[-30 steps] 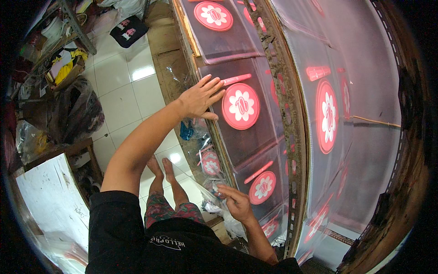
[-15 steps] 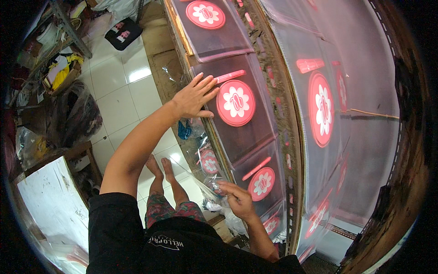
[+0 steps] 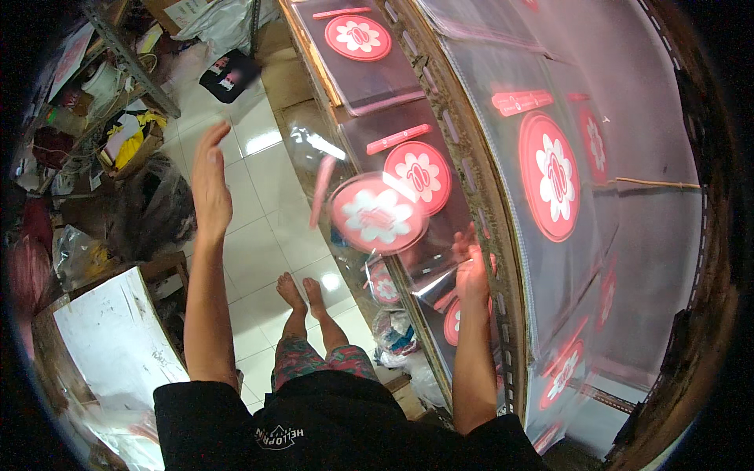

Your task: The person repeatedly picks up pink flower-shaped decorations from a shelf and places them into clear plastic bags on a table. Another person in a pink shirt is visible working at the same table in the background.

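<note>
A clear plastic bag point(image 3: 377, 213) with a pink oval and white flower print hangs tilted in mid-air, blurred by motion. At its lower right edge is my right hand point(image 3: 471, 273), fingers blurred, seemingly gripping the plastic. My left hand point(image 3: 212, 188) is raised over the floor to the left, flat with fingers stretched out, apart from the bag and holding nothing. Beneath the lifted bag, another printed bag point(image 3: 373, 169) lies flat on the long narrow ledge. A further printed bag point(image 3: 377, 82) lies at the ledge's far end, and one more is partly covered at the near end.
Right of the ledge runs a slotted metal rail point(image 3: 444, 110), then a wide surface covered with large printed plastic sheets point(image 3: 503, 188). To the left are a white board point(image 3: 118, 337), a carton with yellow cloth point(image 3: 133, 145) and metal shelving point(image 3: 137, 71). A black item point(image 3: 228, 76) lies on the tiled floor.
My left hand has left the bag on the ledge and swung left into the air. My right hand has moved up and right, and a printed bag has risen off the ledge.
</note>
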Demonstrator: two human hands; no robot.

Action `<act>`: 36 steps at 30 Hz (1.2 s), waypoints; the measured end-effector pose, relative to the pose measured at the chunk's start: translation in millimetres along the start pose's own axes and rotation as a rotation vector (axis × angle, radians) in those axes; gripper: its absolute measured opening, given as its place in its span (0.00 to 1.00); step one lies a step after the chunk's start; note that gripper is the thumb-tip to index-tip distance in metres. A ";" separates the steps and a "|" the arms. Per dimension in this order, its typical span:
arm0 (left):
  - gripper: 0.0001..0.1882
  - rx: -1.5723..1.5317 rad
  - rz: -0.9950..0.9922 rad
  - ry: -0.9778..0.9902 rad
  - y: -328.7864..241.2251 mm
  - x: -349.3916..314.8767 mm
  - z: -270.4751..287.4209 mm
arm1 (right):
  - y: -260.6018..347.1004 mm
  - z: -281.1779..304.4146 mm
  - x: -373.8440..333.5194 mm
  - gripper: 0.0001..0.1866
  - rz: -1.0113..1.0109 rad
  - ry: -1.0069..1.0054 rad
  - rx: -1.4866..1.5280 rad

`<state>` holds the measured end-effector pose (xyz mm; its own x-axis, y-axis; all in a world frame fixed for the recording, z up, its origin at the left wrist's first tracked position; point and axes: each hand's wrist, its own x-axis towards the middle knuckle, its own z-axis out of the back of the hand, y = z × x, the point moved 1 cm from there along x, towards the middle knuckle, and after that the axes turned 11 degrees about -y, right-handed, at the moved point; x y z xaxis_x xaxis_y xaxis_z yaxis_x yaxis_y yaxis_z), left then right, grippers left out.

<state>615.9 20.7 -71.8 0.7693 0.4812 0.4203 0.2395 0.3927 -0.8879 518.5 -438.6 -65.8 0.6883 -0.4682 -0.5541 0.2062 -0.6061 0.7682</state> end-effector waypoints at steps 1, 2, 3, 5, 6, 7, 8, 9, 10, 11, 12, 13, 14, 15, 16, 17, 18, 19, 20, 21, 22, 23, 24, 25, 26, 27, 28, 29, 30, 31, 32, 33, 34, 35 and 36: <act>0.25 0.008 0.057 -0.007 1.5 -11.0 5.3 | 0.0 9.4 18.0 0.22 -0.029 -0.009 0.136; 0.25 0.021 0.114 -0.017 7.7 -26.5 8.5 | 0.0 12.2 26.8 0.23 -0.030 -0.026 0.190; 0.25 0.034 0.171 -0.027 14.8 -43.8 10.9 | -1.4 12.0 32.3 0.23 0.003 -0.078 0.182; 0.22 0.088 0.246 0.033 24.6 -79.8 12.4 | -3.8 3.7 34.8 0.25 0.057 -0.166 0.145; 0.21 0.081 0.302 0.050 27.1 -98.1 9.6 | -5.4 1.0 34.1 0.25 0.079 -0.195 0.129; 0.19 0.070 0.357 0.072 28.2 -114.9 3.8 | -7.4 0.9 32.5 0.26 0.101 -0.222 0.117; 0.18 0.050 0.396 0.111 28.8 -129.1 -1.4 | -9.7 -0.7 32.3 0.27 0.114 -0.239 0.105; 0.17 0.028 0.436 0.150 28.6 -141.5 -7.5 | -12.5 -2.2 32.3 0.27 0.128 -0.252 0.095; 0.18 0.028 0.445 0.197 28.2 -153.8 -15.2 | -15.0 -2.7 31.3 0.28 0.146 -0.267 0.086; 0.19 0.029 0.453 0.243 28.0 -163.9 -25.0 | -17.9 -3.6 30.9 0.29 0.162 -0.278 0.076; 0.19 0.013 0.475 0.277 28.4 -171.6 -35.1 | -20.6 -5.5 30.9 0.29 0.176 -0.287 0.066; 0.20 -0.003 0.496 0.312 28.6 -179.2 -45.6 | -23.1 -4.7 31.8 0.30 0.198 -0.292 0.057; 0.21 -0.023 0.518 0.351 27.3 -185.2 -56.8 | -25.6 -2.7 32.4 0.31 0.217 -0.299 0.052; 0.23 -0.060 0.550 0.372 22.8 -187.1 -67.4 | -29.1 2.1 37.2 0.31 0.238 -0.289 0.044; 0.24 -0.097 0.581 0.394 19.4 -187.3 -79.2 | -32.6 7.4 41.7 0.31 0.258 -0.280 0.036; 0.26 -0.134 0.612 0.414 17.9 -187.4 -90.8 | -36.4 10.8 45.4 0.31 0.275 -0.271 0.025; 0.28 -0.139 0.609 0.422 20.9 -190.2 -102.9 | -38.2 11.7 47.5 0.31 0.289 -0.267 0.029; 0.31 -0.144 0.606 0.430 24.5 -191.7 -115.5 | -40.2 12.4 49.4 0.32 0.303 -0.263 0.033; 0.33 -0.150 0.603 0.441 26.6 -191.7 -127.8 | -42.1 12.9 51.4 0.32 0.317 -0.267 0.053; 0.34 -0.155 0.613 0.445 18.1 -183.6 -136.1 | -44.1 14.7 53.8 0.32 0.326 -0.273 0.064; 0.35 -0.160 0.622 0.448 9.9 -175.1 -143.9 | -46.0 16.2 56.4 0.32 0.335 -0.278 0.075; 0.37 -0.167 0.632 0.451 3.8 -167.4 -151.1 | -46.9 17.4 58.4 0.32 0.341 -0.282 0.072; 0.37 -0.147 0.599 0.434 4.1 -163.7 -159.3 | -46.8 18.0 60.4 0.33 0.341 -0.280 0.076; 0.38 -0.127 0.566 0.417 4.6 -159.8 -166.7 | -46.7 18.2 62.6 0.33 0.341 -0.276 0.080; 0.39 -0.106 0.534 0.404 3.2 -156.0 -173.1 | -46.7 19.8 64.4 0.33 0.333 -0.271 0.092; 0.39 -0.093 0.541 0.390 1.9 -152.5 -179.2 | -47.1 21.2 66.0 0.33 0.331 -0.266 0.089; 0.40 -0.080 0.547 0.376 0.6 -149.2 -184.8 | -47.5 22.4 67.8 0.32 0.330 -0.259 0.084; 0.40 -0.066 0.553 0.362 0.5 -146.7 -189.9 | -48.9 21.6 68.6 0.32 0.334 -0.252 0.065; 0.41 -0.045 0.550 0.355 0.3 -144.6 -194.2 | -49.9 21.0 69.1 0.32 0.336 -0.258 0.045; 0.41 -0.025 0.547 0.348 0.0 -142.8 -198.0 | -50.8 20.4 69.5 0.32 0.339 -0.264 0.026; 0.41 -0.005 0.544 0.341 0.4 -142.1 -201.9 | -49.9 15.4 65.9 0.32 0.339 -0.283 0.005; 0.41 0.014 0.539 0.335 0.5 -141.7 -205.7 | -51.1 15.2 64.1 0.32 0.348 -0.293 -0.017; 0.41 0.033 0.534 0.329 0.4 -141.5 -209.4 | -52.2 14.0 62.2 0.31 0.357 -0.301 -0.036; 0.41 0.051 0.529 0.325 -0.1 -142.6 -212.6 | -53.4 15.0 58.7 0.30 0.373 -0.302 -0.057; 0.41 0.047 0.532 0.312 -0.7 -144.3 -215.1 | -54.2 15.7 55.6 0.29 0.390 -0.303 -0.078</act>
<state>632.1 -217.6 -172.0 0.9149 0.3714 -0.1584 -0.2453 0.1998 -0.9486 534.6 -441.9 -143.4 0.4935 -0.8235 -0.2799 0.0329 -0.3040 0.9521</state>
